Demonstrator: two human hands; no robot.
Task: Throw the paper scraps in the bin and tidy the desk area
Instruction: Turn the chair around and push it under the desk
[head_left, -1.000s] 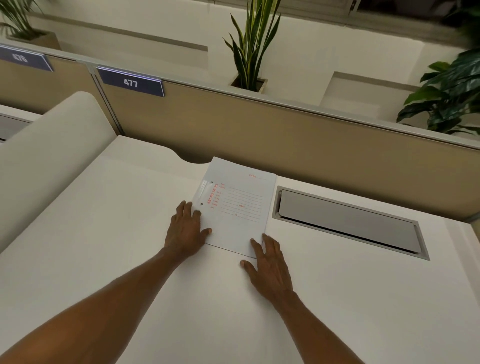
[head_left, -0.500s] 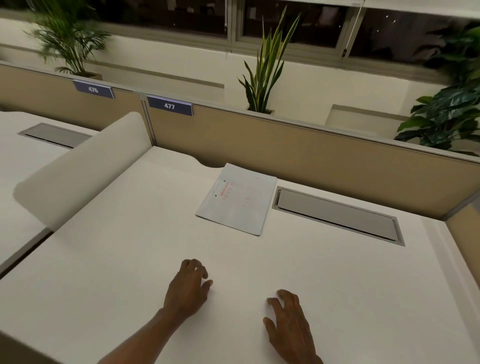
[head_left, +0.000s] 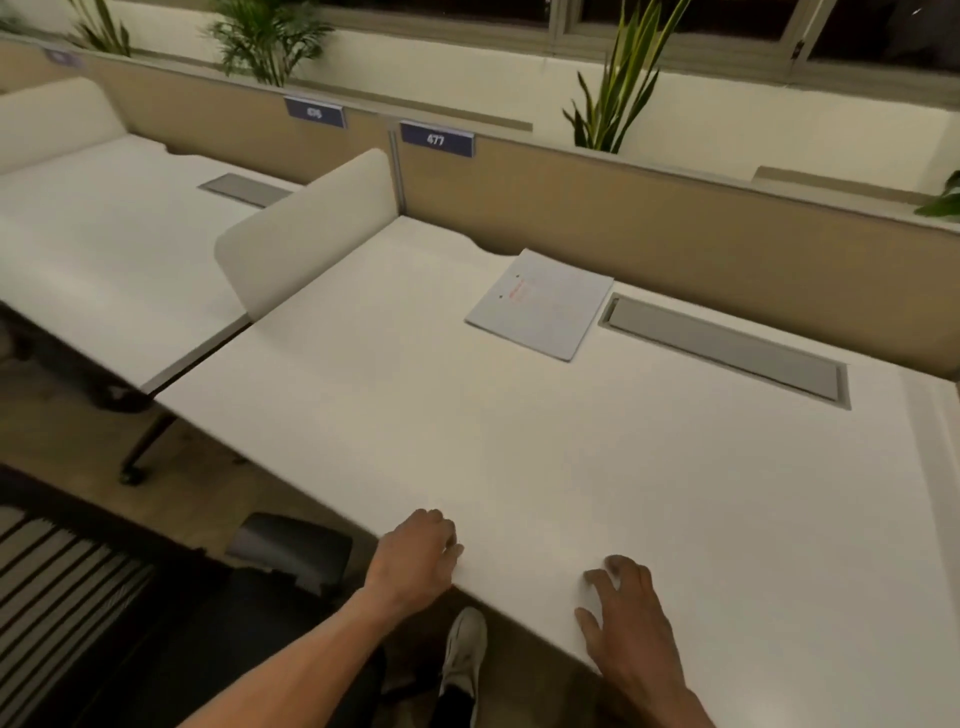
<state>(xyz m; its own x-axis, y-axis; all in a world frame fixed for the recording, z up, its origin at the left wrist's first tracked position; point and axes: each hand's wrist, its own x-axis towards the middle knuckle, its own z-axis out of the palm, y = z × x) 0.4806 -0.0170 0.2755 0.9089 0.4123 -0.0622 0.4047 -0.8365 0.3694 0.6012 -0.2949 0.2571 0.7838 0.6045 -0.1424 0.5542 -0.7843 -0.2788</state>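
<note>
While bare surface (head_left: 519, 457) stretches ahead of both hands, the left hand (head_left: 415, 564) curls empty at its near edge, the right hand (head_left: 626, 618) lies spread flat; the paper folder (head_left: 540, 304) sits well beyond them.

The desk (head_left: 597, 467) has a smooth, matt white top, like laminate. Towards its far edge lies a paper folder (head_left: 540, 304), pale grey and matt, printed faintly in red. Just right of the folder, a cable hatch (head_left: 727, 348) sits in the desk, grey with a dull brushed-metal look. Behind the desk the partition (head_left: 675, 223) looks tan and cloth-covered. On the desk's left side the divider (head_left: 306, 234) is cream, smooth and matt.
</note>
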